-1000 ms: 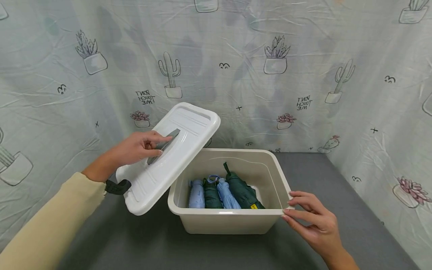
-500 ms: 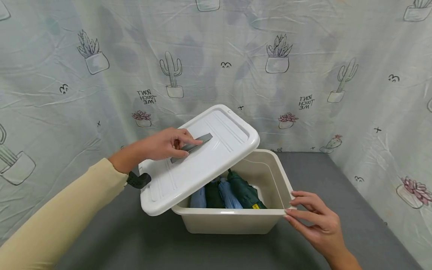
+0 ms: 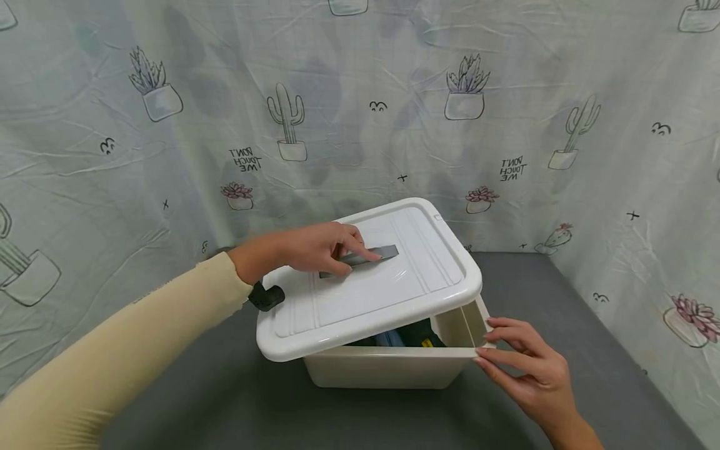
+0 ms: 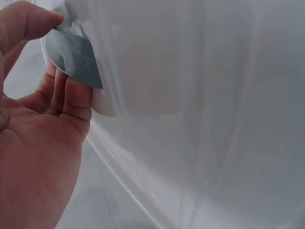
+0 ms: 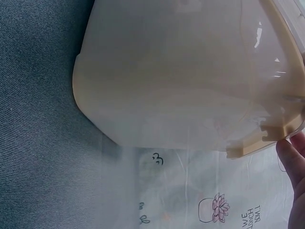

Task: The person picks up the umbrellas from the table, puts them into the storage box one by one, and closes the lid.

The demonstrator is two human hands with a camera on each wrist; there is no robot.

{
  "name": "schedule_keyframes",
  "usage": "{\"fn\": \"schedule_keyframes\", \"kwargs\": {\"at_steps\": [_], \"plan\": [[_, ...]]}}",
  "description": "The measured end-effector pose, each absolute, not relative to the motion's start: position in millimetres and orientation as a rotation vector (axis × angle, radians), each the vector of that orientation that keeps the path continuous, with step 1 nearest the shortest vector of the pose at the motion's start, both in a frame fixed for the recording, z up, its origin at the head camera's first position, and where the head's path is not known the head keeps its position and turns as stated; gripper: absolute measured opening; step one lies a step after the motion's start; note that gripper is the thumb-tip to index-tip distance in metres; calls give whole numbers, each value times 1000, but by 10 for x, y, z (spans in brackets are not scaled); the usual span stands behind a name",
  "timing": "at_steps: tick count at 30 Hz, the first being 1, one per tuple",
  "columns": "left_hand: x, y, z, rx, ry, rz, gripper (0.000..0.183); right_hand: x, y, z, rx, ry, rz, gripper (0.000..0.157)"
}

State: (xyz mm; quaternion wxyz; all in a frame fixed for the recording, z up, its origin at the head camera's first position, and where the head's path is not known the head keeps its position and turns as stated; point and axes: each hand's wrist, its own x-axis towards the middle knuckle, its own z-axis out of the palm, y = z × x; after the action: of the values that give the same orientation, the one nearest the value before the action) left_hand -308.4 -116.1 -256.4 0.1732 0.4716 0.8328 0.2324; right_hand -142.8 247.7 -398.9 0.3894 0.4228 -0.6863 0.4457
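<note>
My left hand (image 3: 320,247) grips the grey handle (image 3: 388,251) of a white plastic lid (image 3: 427,275); in the left wrist view the thumb and fingers pinch that handle (image 4: 78,57) from both sides. Tilted, right end higher, the lid covers most of a beige storage box (image 3: 382,372). Through the gap at the front right I see part of a dark green folded umbrella (image 3: 419,331) and a blue folded umbrella (image 3: 389,338); the rest of the contents is hidden. My right hand (image 3: 529,369) holds the box's rim at the front right corner.
The box stands on a dark grey tabletop (image 3: 225,400). Behind and to both sides hangs a pale curtain (image 3: 360,144) printed with cactus drawings. A black strap (image 3: 267,297) is on my left wrist, near the lid's left end.
My left hand has carried the lid rightward and levelled it somewhat, so it now hides most of the umbrellas. The right hand and the box have stayed in place.
</note>
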Motion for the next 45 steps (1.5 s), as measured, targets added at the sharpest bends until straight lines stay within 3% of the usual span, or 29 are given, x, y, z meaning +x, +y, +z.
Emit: {"fn": "schedule_keyframes", "kwargs": {"at_steps": [17, 32, 45], "plan": [[-3099, -731, -2679, 1396, 2247, 489, 52, -1501, 2458, -3994, 1196, -1558, 1258, 18], [-3117, -589, -2746, 1365, 2187, 448, 51, -1473, 2491, -3958, 1072, -1350, 1380, 30], [-3121, -546, -2819, 1351, 2194, 427, 50, -1502, 2433, -3967, 1105, -1567, 1263, 24]]}}
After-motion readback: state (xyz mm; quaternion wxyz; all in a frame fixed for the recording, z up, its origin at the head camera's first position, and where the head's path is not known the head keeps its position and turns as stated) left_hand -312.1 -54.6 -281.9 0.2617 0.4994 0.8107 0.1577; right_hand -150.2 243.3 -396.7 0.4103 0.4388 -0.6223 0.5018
